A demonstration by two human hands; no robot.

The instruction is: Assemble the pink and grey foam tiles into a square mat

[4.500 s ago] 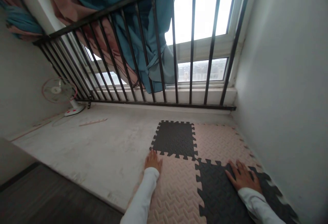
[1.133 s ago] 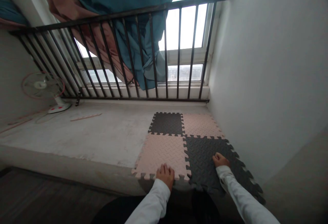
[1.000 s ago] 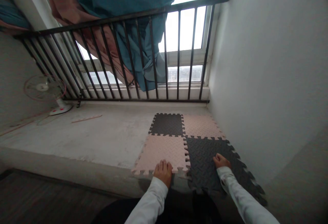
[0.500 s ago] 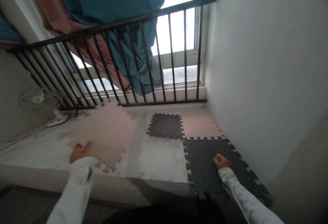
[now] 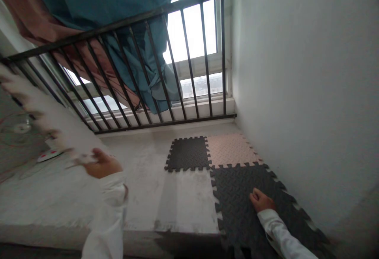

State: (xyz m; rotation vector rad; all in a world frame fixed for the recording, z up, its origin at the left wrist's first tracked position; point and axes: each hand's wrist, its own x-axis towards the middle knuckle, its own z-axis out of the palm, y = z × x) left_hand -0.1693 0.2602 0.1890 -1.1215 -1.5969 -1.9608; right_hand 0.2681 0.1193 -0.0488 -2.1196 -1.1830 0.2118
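Note:
My left hand (image 5: 100, 164) is closed on a pink foam puzzle mat tile (image 5: 44, 113), lifted off the ledge and blurred at the far left. My right hand (image 5: 262, 201) rests with curled fingers on a dark foam mat tile (image 5: 239, 196) near the ledge's front right. Behind it lie a small dark tile (image 5: 188, 154) and a pink tile (image 5: 229, 150), still joined. A bare pale patch of the ledge (image 5: 183, 199) shows to the left of the dark tile.
A black metal railing (image 5: 154, 65) runs along the window with teal and pink curtains (image 5: 97, 22) hanging over it. A white wall (image 5: 304, 93) closes the right side. A small fan (image 5: 20, 132) stands at the far left on the concrete ledge.
My left hand pulled the front pink tile out of the mat and swung it up and left. The right hand stayed on the dark tile. The view turned slightly right.

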